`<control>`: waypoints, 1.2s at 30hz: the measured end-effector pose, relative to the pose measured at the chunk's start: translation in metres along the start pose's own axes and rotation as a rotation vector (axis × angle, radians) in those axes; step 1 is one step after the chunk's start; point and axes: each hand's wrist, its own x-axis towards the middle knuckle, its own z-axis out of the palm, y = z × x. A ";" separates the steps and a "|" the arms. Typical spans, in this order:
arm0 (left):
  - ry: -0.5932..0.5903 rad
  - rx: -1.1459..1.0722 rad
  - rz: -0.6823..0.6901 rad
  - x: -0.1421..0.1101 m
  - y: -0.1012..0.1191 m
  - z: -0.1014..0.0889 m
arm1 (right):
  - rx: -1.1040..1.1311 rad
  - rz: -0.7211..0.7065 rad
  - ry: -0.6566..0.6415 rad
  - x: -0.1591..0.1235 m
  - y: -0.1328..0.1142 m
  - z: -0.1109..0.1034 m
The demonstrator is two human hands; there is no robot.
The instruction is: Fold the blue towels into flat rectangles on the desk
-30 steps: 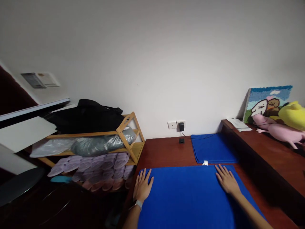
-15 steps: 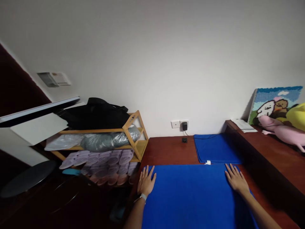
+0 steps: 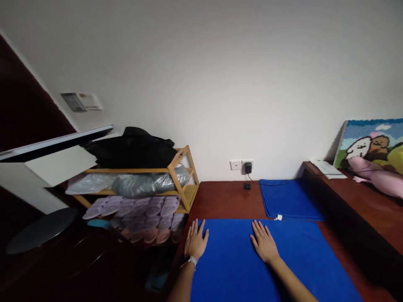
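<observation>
A blue cloth (image 3: 233, 268) lies spread flat over the reddish-brown table (image 3: 217, 197). My left hand (image 3: 196, 240) rests palm down at its far left corner, fingers stretched out, a watch or band on the wrist. Flat on the cloth near the middle of its far edge is my right hand (image 3: 264, 243), fingers extended. Neither hand grips anything. Just beyond the cloth's far edge lies a second, folded blue cloth (image 3: 288, 199), with a small white tag (image 3: 278, 217) at its near edge.
Left of the table stands a wooden rack (image 3: 185, 180) with a black bag (image 3: 135, 149), plastic-wrapped bundles and several slippers (image 3: 155, 205). A black adapter (image 3: 248, 167) is plugged into the wall. On the raised right-hand surface are a pink plush toy (image 3: 378, 176) and a dog picture (image 3: 365, 142).
My right hand has slid left along the far edge, from the right corner toward the middle. My left hand stays at the left corner. The view has shifted slightly.
</observation>
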 end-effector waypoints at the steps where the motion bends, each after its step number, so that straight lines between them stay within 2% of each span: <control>1: 0.001 0.005 -0.003 0.000 0.000 0.001 | -0.009 0.021 -0.008 -0.002 0.008 -0.001; 3: 0.004 0.014 -0.005 0.001 -0.002 0.002 | -0.043 0.082 0.003 -0.011 0.046 -0.006; 8: 0.010 0.030 0.012 0.003 -0.005 0.007 | -0.185 0.348 0.042 -0.044 0.191 -0.028; 10: 0.003 0.041 0.016 0.004 -0.007 0.009 | -0.214 0.437 0.036 -0.053 0.235 -0.034; 12: -0.012 0.057 0.019 0.005 -0.008 0.010 | -0.222 0.464 0.015 -0.058 0.260 -0.036; 15: -0.027 0.081 0.020 0.007 -0.009 0.012 | -0.243 0.463 0.001 -0.061 0.269 -0.035; 19: -0.033 0.089 0.019 0.007 -0.008 0.010 | -0.262 0.482 -0.031 -0.059 0.260 -0.042; 22: -0.041 0.089 0.017 0.007 -0.008 0.009 | -0.314 0.555 0.017 -0.052 0.231 -0.050; 24: -0.040 0.079 0.019 0.007 -0.008 0.009 | -0.361 0.515 0.124 -0.042 0.189 -0.047; 26: -0.040 0.071 0.026 0.006 -0.008 0.009 | -0.327 0.336 0.196 -0.029 0.131 -0.036; 29: -0.044 0.072 0.023 0.005 -0.008 0.007 | -0.156 0.076 0.123 -0.006 0.041 -0.014; 31: -0.051 0.076 0.013 0.004 -0.007 0.005 | -0.062 -0.016 0.046 0.005 0.000 -0.004; 33: -0.055 0.076 0.009 0.003 -0.006 0.003 | -0.011 -0.028 -0.014 0.010 -0.013 0.000; 34: -0.054 0.075 0.009 0.003 -0.005 0.002 | -0.004 -0.011 -0.029 0.010 -0.009 0.000; 36: -0.048 0.072 0.010 0.003 -0.004 0.001 | -0.024 0.035 -0.023 0.003 0.019 -0.003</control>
